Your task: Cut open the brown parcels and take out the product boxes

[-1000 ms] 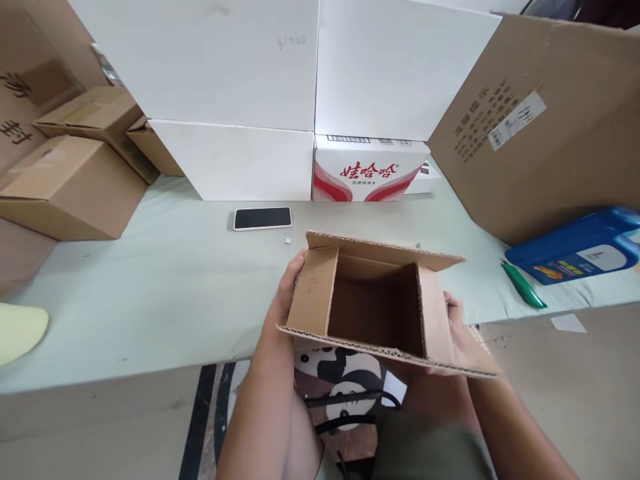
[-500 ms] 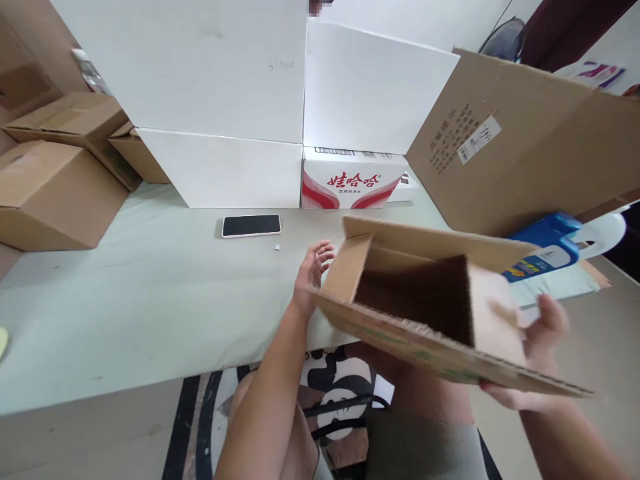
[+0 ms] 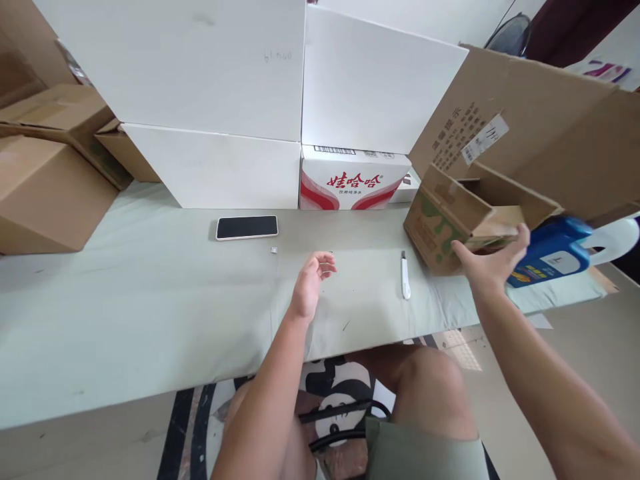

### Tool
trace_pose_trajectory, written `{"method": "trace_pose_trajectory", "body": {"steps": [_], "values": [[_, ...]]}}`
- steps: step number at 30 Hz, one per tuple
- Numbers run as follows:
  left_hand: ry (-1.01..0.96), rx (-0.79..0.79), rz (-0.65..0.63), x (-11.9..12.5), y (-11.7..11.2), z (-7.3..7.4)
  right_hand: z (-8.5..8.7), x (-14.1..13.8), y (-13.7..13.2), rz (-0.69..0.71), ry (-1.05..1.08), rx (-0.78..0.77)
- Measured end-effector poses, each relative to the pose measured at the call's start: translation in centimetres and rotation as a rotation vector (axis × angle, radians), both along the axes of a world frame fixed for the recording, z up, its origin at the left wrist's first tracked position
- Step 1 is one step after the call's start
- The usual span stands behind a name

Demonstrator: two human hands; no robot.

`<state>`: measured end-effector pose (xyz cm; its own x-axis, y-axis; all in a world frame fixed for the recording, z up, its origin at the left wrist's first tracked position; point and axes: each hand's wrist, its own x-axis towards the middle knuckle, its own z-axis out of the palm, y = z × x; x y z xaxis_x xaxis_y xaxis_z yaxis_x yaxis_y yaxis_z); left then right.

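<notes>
A small open-topped cardboard box (image 3: 436, 235) with green print stands at the right of the table, tilted a little. My right hand (image 3: 493, 260) grips its near right edge, thumb on the side and fingers partly hidden behind a flap. My left hand (image 3: 311, 285) hovers over the middle of the table, fingers loosely bent and apart, holding nothing. Between the hands lies a white utility knife (image 3: 405, 279). Left of my left hand are a tiny white square piece (image 3: 274, 250) and a phone (image 3: 247, 227) with a dark screen.
White panels (image 3: 215, 167) stand along the back, beside a white and red carton (image 3: 353, 183). A large cardboard sheet (image 3: 525, 113) leans at the right. A blue bottle (image 3: 553, 260) lies beside the small box. Several brown boxes (image 3: 45, 193) are stacked at the left.
The cardboard box has moved from in front of me to the table's right side, with my right hand on it. My left hand has come away from it. The utility knife now shows.
</notes>
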<state>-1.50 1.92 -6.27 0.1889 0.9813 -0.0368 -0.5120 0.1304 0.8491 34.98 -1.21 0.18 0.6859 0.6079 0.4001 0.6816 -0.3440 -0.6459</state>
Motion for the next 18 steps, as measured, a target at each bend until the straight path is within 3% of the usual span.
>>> {"method": "trace_pose_trajectory", "body": {"steps": [2,5,12,18], "values": [[0.012,0.002,-0.011,-0.1,0.0,-0.1,-2.1,-0.8,2.4,-0.046,0.043,0.029],[0.032,0.0,-0.034,-0.2,0.0,-0.1,-3.8,-0.6,5.2,-0.025,0.146,-0.003],[0.087,-0.001,-0.12,-0.2,0.5,-0.5,-4.0,0.2,12.1,0.114,0.181,-0.023],[0.269,0.035,-0.198,-1.2,1.0,-1.5,-4.4,0.9,19.5,0.257,0.308,-0.031]]}}
